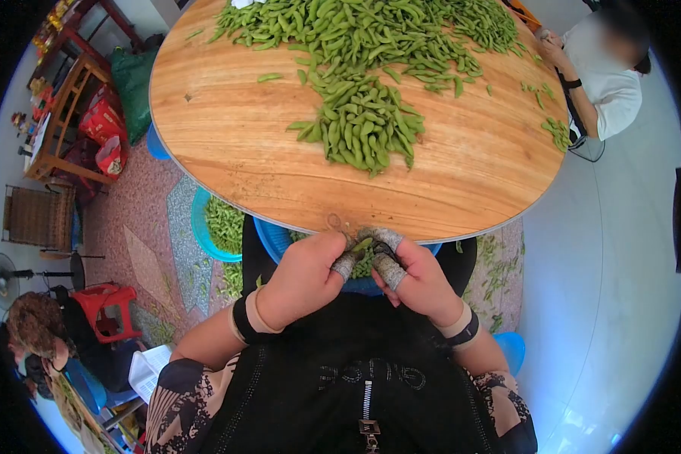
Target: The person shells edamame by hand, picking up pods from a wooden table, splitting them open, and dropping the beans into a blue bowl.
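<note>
Close to the table's near edge, my left hand [303, 274] and my right hand [427, 284] meet, with grey wrapping around several fingertips. Both hands are closed in a pinch around a green soybean pod [364, 245]. Below them, a blue basin [272, 236] rests between my legs with green contents partly hidden by the hands. A small heap of pods [365, 129] lies ahead on the round wooden table [234, 151]. Behind it spreads a larger pile of pods [356, 30].
A turquoise basin of green beans [202, 227] stands on the floor to the left. Another person [601, 72] sits at the table's right side. At lower left are a second person [91, 340], a red stool [107, 306] and a fan [4, 276]. Loose pods litter the floor.
</note>
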{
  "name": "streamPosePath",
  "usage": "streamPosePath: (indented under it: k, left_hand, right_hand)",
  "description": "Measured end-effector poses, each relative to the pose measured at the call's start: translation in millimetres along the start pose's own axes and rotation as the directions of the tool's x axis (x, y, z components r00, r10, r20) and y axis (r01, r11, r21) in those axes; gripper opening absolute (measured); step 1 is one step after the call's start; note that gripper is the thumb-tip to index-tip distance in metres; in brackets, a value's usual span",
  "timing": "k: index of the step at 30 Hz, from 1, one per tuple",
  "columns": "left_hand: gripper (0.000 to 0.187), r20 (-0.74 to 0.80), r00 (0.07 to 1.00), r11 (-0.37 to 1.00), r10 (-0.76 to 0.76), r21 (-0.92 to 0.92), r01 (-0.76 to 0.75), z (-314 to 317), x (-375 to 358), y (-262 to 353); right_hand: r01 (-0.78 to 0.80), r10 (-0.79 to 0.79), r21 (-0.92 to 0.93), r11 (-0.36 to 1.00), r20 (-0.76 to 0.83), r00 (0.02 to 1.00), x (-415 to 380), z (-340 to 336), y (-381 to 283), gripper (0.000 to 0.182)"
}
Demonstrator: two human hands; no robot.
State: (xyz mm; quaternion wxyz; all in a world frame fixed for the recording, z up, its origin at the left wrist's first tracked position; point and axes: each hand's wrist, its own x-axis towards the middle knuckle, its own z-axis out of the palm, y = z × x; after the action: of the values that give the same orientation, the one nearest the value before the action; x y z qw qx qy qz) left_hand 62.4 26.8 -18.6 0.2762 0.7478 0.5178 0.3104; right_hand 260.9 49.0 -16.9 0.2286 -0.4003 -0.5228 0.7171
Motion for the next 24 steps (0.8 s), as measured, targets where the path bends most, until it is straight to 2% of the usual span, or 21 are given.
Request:
streamPosePath:
  k: [1, 2, 3, 4, 5, 6, 7, 8, 9, 10, 11, 12, 13, 14, 15, 17, 19, 21, 22, 23, 24]
  left_hand:
    - [0.01, 0.008, 0.998, 0.997, 0.062, 0.047, -0.062, -0.1, -1.1, -2.3]
    - [0.01, 0.008, 0.998, 0.997, 0.061, 0.047, -0.061, -1.1, -1.6, -3.4]
    - [0.012, 0.172, 0.979, 0.948, -0.111, -0.277, 0.156, -2.3, -2.2, -4.6]
    - [0.015, 0.374, 0.904, 0.756, -0.209, -0.525, 0.392, -3.7, -2.7, -6.0]
    - [0.015, 0.375, 0.903, 0.755, -0.209, -0.525, 0.393, -6.3, -2.9, -9.0]
    - [0.017, 0.52, 0.835, 0.496, -0.179, -0.686, 0.533, -9.8, -2.9, -13.7]
    - [0.02, 0.64, 0.762, 0.184, -0.097, -0.741, 0.645, -11.3, -3.2, -17.2]
    - [0.024, 0.643, 0.764, 0.13, -0.056, -0.754, 0.644, -8.9, -3.8, -21.0]
    - [0.024, 0.646, 0.762, 0.132, -0.055, -0.751, 0.646, -8.4, -3.3, -18.7]
    - [0.023, 0.585, 0.799, 0.346, -0.143, -0.726, 0.594, -6.7, -1.3, -14.8]
    - [0.021, 0.503, 0.838, 0.543, -0.212, -0.652, 0.529, -4.7, -0.4, -11.2]
    - [0.021, 0.505, 0.837, 0.543, -0.212, -0.651, 0.53, -2.7, -0.9, -8.9]
    - [0.018, 0.336, 0.927, 0.865, -0.164, -0.403, 0.299, -1.2, -2.0, -6.9]
    - [0.015, 0.198, 0.98, 0.999, -0.032, -0.037, 0.04, -0.3, -2.8, -5.5]
    - [0.015, 0.202, 0.979, 0.999, -0.031, -0.035, 0.039, 1.3, -3.8, -5.4]
    - [0.019, 0.036, 0.991, 0.98, 0.129, 0.15, -0.133, 5.8, -4.6, -7.8]
    - [0.015, 0.014, 0.987, 0.98, 0.161, 0.113, -0.162, 8.3, -3.3, -9.8]
    - [0.012, -0.01, 0.982, 0.979, 0.191, 0.077, -0.189, 3.1, -2.5, -8.8]
    - [0.009, 0.243, 0.955, 0.867, -0.174, -0.422, 0.265, -6.5, -2.1, -6.2]
    - [0.011, 0.602, 0.733, 0.365, -0.316, -0.636, 0.68, -12.2, -2.3, -5.0]
    - [0.011, 0.604, 0.732, 0.365, -0.316, -0.634, 0.682, -10.9, -3.8, -8.0]
  right_hand:
    - [-0.002, 0.002, 0.001, 1.0, 0.001, 1.0, 0.5, -1.0, 0.5, 0.034]
    - [-0.008, 0.008, 0.021, 1.0, 0.031, 1.0, 0.9, -2.9, 1.6, 0.032]
    - [-0.015, 0.012, 0.041, 0.999, 0.059, 0.998, 1.0, -4.4, 2.2, 0.031]
    - [-0.015, 0.012, 0.041, 0.999, 0.059, 0.998, -0.8, -5.2, -1.3, 0.031]
    - [-0.107, 0.075, 0.244, 0.964, 0.136, 0.988, -4.2, -5.7, -7.8, 0.029]
    - [-0.208, 0.12, 0.427, 0.88, 0.225, 0.967, -5.5, -6.1, -11.3, 0.028]
    - [-0.209, 0.121, 0.428, 0.879, 0.225, 0.967, -4.5, -6.6, -11.5, 0.028]
    - [-0.244, 0.144, 0.439, 0.865, 0.249, 0.958, -3.6, -7.1, -11.9, 0.027]
    - [-0.277, 0.165, 0.45, 0.849, 0.271, 0.948, -3.2, -7.3, -12.0, 0.026]
    - [-0.271, 0.161, 0.453, 0.849, 0.267, 0.95, -1.6, -7.4, -8.2, 0.026]
    - [-0.2, 0.139, 0.33, 0.923, 0.2, 0.97, 0.5, -7.1, -1.4, 0.026]
    - [-0.134, 0.108, 0.194, 0.972, 0.137, 0.985, 1.3, -6.1, 2.9, 0.025]
    - [-0.135, 0.109, 0.198, 0.971, 0.136, 0.985, 0.9, -4.1, 3.6, 0.025]
    - [-0.126, 0.113, 0.129, 0.984, 0.109, 0.988, 0.8, -2.1, 4.1, 0.025]
    - [-0.118, 0.113, 0.058, 0.991, 0.08, 0.99, 0.7, -0.7, 4.5, 0.025]
    - [-0.092, 0.089, 0.05, 0.994, 0.052, 0.995, 2.1, 0.5, 4.6, 0.025]
    - [-0.066, 0.065, 0.04, 0.997, 0.026, 0.998, 2.7, 0.0, 4.8, 0.025]
    - [-0.061, 0.052, 0.151, 0.987, 0.063, 0.997, 1.4, -1.0, 6.6, 0.026]
    - [-0.061, 0.052, 0.153, 0.986, 0.062, 0.997, 0.0, -1.6, 6.4, 0.026]
    - [-0.094, 0.075, 0.219, 0.971, 0.094, 0.993, -2.3, -2.4, 5.7, 0.026]
    - [-0.129, 0.096, 0.281, 0.951, 0.127, 0.987, -3.8, -3.0, 5.7, 0.027]
